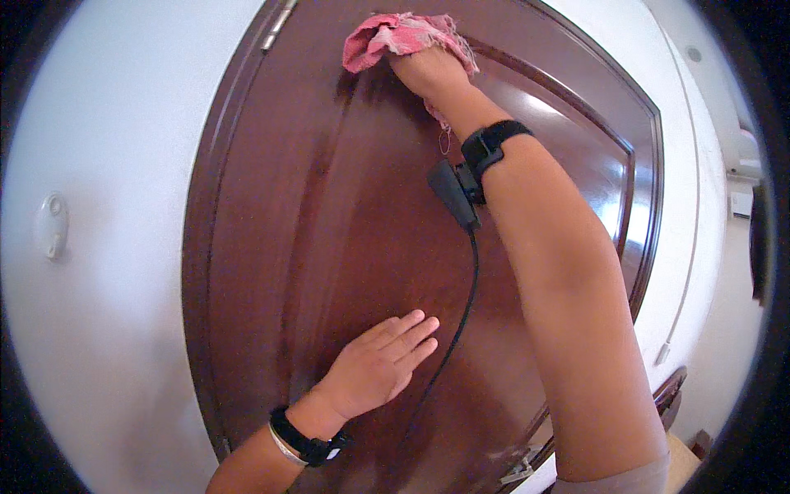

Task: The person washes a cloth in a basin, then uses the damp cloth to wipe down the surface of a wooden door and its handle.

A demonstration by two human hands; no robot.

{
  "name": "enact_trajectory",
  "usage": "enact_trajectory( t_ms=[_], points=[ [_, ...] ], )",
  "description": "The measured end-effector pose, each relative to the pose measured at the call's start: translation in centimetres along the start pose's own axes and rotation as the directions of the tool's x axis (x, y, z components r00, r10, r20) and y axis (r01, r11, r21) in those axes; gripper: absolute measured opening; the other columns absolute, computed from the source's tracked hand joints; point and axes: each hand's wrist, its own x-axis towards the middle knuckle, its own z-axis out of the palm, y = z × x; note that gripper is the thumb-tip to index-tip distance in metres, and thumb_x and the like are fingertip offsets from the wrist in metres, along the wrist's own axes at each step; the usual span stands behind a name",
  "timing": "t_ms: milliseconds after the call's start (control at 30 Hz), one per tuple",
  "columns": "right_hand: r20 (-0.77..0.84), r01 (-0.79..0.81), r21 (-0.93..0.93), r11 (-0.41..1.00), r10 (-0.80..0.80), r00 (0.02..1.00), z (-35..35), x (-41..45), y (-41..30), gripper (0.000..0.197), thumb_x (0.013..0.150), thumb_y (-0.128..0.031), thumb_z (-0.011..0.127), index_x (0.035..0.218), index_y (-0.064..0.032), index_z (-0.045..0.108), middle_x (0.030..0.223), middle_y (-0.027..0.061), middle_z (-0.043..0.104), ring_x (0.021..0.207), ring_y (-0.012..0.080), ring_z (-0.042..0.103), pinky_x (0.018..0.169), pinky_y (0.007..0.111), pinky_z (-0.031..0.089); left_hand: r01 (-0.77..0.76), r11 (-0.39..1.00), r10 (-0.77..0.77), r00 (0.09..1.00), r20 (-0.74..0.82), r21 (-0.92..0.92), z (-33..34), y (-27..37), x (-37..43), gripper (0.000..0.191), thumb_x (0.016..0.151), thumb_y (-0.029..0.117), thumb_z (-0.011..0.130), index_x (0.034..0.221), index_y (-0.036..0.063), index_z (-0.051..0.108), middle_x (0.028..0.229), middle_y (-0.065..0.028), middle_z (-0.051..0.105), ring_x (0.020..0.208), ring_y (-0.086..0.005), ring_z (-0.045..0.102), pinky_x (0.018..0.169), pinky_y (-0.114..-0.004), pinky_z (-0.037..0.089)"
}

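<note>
A dark reddish-brown wooden door (370, 234) with moulded panels fills the middle of the view. High on it, my right hand (427, 69) presses a frayed pink and white cloth (401, 36), which covers my fingers. A black strap (494, 148) on my right forearm carries a dark device (457, 191), with a black cable (474, 272) hanging down in front of the door. Lower down, my left hand (382, 364) rests flat against the door, fingers slightly apart and holding nothing. Around my left wrist are a black band (296, 432) and a pale bracelet (285, 446).
The door frame (199, 272) borders a white wall (123, 142) bearing a white fixture (52, 225). A metal hinge (278, 26) shows at the upper left. At the lower right are a metal door handle (518, 472) and dark wooden furniture (671, 389). A thin cord (695, 185) runs down the right wall.
</note>
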Motion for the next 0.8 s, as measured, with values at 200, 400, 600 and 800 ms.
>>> enact_trajectory(
  t_ms=[200, 400, 600, 800],
  points=[
    [-0.075, 0.162, 0.017, 0.987, -0.16, 0.984, 1.0, -3.8, -1.3, 0.036, 0.089, -0.037, 0.048, 0.105, -0.0088, 0.066, 0.106, 0.0184, 0.067, 0.1, 0.037, 0.063, 0.086, 0.046, 0.049, 0.077, 0.996, -0.073, 0.994, 0.075, -0.05, -1.3, 1.0, -3.4, 0.028, 0.078, 0.012, 0.064, 0.105, 0.0081, 0.069, 0.129, -0.0071, 0.058, 0.124, -0.0268, 0.052, 0.101, -0.04, 0.045],
    [0.063, 0.446, 0.34, 0.828, -0.494, 0.867, 0.0, -17.3, -8.2, 0.046, 0.078, -0.033, 0.065, 0.121, -0.0163, 0.062, 0.126, 0.0092, 0.06, 0.121, 0.0339, 0.052, 0.103, 0.046, 0.039, 0.194, 0.978, -0.182, 0.973, 0.143, -0.073, -3.1, 1.8, -7.0, 0.032, 0.078, 0.012, 0.065, 0.11, 0.0098, 0.067, 0.131, -0.0073, 0.056, 0.125, -0.0271, 0.05, 0.101, -0.04, 0.044],
    [0.024, 0.45, 0.383, 0.807, -0.496, 0.868, 1.8, -15.8, -7.7, 0.046, 0.08, -0.034, 0.065, 0.121, -0.0143, 0.062, 0.128, 0.0086, 0.059, 0.122, 0.0319, 0.052, 0.103, 0.045, 0.041, 0.239, 0.971, -0.239, 0.971, 0.015, 0.015, -3.9, 1.1, -7.9, 0.039, 0.079, 0.012, 0.064, 0.118, 0.013, 0.064, 0.135, -0.0072, 0.054, 0.126, -0.0278, 0.05, 0.102, -0.041, 0.043],
    [-0.207, 0.512, 0.294, 0.807, -0.469, 0.858, 1.9, -2.5, -8.5, 0.03, 0.079, -0.034, 0.061, 0.104, -0.0182, 0.068, 0.102, 0.0092, 0.067, 0.1, 0.0337, 0.062, 0.09, 0.045, 0.049, 0.234, 0.969, -0.232, 0.972, -0.035, 0.074, -2.7, -1.1, -9.9, 0.042, 0.08, 0.012, 0.062, 0.122, 0.0155, 0.064, 0.137, -0.0054, 0.053, 0.125, -0.0263, 0.05, 0.103, -0.04, 0.043]
  ],
)
